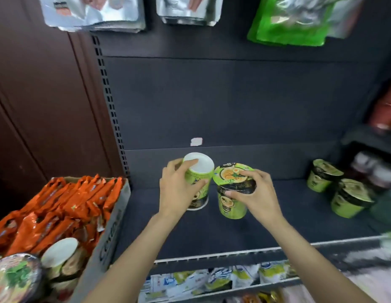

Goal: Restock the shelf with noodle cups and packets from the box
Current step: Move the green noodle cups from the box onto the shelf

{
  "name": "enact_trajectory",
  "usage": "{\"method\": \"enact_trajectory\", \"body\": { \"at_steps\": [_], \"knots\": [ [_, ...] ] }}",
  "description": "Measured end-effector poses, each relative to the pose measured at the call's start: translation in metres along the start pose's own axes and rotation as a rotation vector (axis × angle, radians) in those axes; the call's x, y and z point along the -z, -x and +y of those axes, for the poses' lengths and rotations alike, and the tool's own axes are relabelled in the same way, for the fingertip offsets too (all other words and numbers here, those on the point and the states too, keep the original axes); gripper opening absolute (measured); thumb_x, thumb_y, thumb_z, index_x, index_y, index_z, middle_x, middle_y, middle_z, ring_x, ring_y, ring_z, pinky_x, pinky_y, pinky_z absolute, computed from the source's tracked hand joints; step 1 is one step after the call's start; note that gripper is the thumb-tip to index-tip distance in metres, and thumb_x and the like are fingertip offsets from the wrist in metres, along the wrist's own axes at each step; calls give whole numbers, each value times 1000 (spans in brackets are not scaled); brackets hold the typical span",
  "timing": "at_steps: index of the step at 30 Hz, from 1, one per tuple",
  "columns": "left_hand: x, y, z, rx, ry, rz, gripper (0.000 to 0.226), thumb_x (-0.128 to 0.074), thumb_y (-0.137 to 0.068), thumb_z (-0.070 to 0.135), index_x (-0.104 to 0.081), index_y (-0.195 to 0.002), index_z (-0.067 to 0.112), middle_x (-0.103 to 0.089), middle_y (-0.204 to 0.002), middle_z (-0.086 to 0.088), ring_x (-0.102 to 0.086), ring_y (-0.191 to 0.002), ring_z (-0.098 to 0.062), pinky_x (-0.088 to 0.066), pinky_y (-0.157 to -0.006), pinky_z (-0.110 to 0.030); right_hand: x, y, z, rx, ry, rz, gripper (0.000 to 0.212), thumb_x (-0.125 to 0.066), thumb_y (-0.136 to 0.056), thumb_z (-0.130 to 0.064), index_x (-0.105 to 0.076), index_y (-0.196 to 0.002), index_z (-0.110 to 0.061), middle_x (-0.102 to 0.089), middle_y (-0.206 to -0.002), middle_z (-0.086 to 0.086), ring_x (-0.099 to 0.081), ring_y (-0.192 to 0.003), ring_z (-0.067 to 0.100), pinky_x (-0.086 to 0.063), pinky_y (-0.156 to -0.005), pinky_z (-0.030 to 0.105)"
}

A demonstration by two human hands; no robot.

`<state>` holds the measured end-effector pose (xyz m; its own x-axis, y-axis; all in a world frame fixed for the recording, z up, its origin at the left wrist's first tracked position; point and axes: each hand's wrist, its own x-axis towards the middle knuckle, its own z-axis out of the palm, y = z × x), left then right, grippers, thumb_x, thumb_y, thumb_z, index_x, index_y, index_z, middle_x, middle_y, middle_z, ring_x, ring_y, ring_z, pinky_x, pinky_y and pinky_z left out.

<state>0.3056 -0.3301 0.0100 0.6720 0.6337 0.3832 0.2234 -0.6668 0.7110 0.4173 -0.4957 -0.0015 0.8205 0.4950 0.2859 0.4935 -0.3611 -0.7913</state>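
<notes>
From the head camera, the left hand (177, 189) has its fingers (191, 163) curled around an upside-down green noodle cup (198, 182) with its white base facing up, standing on the dark grey shelf (277, 226) near the centre. Just beside it at 3 o'clock, touching it, the right hand (253, 193) grasps an upright green noodle cup with a printed foil lid (231, 193), fingers wrapped over the rim. Two more green lidded cups (334, 186) sit tilted well apart at 3 o'clock on the same shelf. At 8 o'clock a grey cardboard box (112, 228) holds orange noodle packets (65, 206) and a pale upturned cup (61, 254). Silver foil pouches (94, 12) and green bags (291, 22) hang at 12 o'clock.
</notes>
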Motion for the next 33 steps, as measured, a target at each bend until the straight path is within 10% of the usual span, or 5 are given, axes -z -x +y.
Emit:
{"method": "enact_trajectory", "body": {
  "at_steps": [11,19,33],
  "knots": [
    [-140,-3,122,-70,129,-100,54,-78,-73,32,-58,-123,31,-45,-125,8,-35,-121,-10,-24,-93,-11,143,-24,108,-68,70,160,63,-86,-61,-35,-58,-116,-24,-39,-130,1,-38,-125,15,-28,-97,17],
    [-217,-64,164,-153,127,-137,54,-76,-75,36,-56,-125,32,-41,-131,9,-32,-122,-8,-29,-91,-15,189,-95,162,-112,92,259,65,-86,-60,-37,-58,-117,-24,-39,-133,5,-39,-127,21,-35,-107,32],
    [-327,-120,227,-105,94,-120,56,-75,-75,38,-54,-126,32,-44,-129,7,-34,-124,-12,-39,-94,-28,254,-184,243,-158,121,370,65,-83,-65,-37,-56,-121,-18,-41,-132,9,-37,-126,24,-26,-102,22]
  ]
}}
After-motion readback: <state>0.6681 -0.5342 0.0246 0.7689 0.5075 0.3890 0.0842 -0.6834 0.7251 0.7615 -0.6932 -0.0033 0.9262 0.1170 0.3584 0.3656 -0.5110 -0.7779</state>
